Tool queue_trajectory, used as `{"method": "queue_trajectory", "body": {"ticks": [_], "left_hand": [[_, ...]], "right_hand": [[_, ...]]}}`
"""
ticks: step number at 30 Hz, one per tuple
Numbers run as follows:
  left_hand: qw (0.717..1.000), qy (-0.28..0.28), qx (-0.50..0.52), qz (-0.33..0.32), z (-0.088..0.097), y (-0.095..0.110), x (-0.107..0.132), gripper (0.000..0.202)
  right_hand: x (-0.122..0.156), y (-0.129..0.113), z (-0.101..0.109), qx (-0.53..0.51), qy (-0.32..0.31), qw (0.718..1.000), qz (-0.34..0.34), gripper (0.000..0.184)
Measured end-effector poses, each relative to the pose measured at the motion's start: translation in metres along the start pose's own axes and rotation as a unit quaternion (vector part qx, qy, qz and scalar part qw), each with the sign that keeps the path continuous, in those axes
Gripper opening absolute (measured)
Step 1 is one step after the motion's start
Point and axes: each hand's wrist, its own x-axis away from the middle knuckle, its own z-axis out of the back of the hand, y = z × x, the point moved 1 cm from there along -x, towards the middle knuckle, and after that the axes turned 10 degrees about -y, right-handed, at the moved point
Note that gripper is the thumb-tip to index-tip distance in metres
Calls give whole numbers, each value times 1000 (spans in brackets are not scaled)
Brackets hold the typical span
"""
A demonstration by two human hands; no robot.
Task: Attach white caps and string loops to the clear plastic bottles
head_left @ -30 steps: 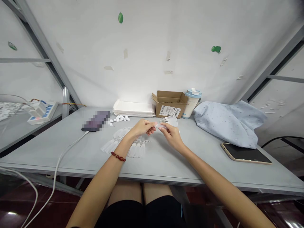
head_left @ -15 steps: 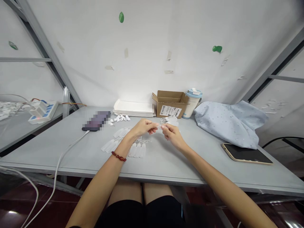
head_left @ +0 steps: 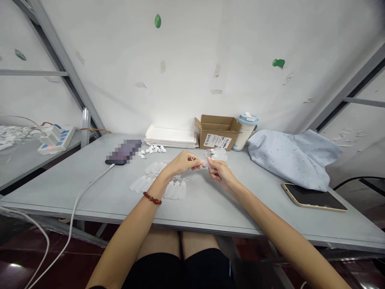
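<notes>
My left hand [head_left: 181,163], with a red bead bracelet [head_left: 152,198] on its wrist, and my right hand [head_left: 221,174] meet above the grey table. Between their fingertips they pinch a small translucent white piece [head_left: 202,163]. Just beyond my right hand lies a bunch of similar translucent pieces with thin wire loops [head_left: 215,154], partly hidden by my fingers. Below my left hand, a row of white finger-shaped pads joined by thin wire [head_left: 175,190] rests on the table. Further left lie more pads [head_left: 140,184], with small white bits [head_left: 153,149] beyond them.
On the grey table [head_left: 204,216] are a pixelated phone [head_left: 123,152] with a white cable [head_left: 90,188], stacked white trays [head_left: 171,137], a cardboard box [head_left: 217,132], a lidded tumbler [head_left: 245,133], a pale blue cloth [head_left: 293,159] and a tablet [head_left: 314,196].
The whole view has drifted slightly, so the table things sit a little further right. My hands stay together on the small piece, with only small finger movement.
</notes>
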Motion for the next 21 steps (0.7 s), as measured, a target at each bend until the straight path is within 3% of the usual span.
{"method": "queue_trajectory", "body": {"ticks": [3,7,21], "left_hand": [[1000,1,-25,1,-3,2,1,28],[1000,13,-19,-19,-10,3,0,20],[998,42,-25,40,-6,-4,-3,28]], "right_hand": [[-1,1,2,-12,-2,999,-35,38],[-5,5,5,-26,42,996,-81,31],[-2,-1,2,24,44,999,-7,45]]}}
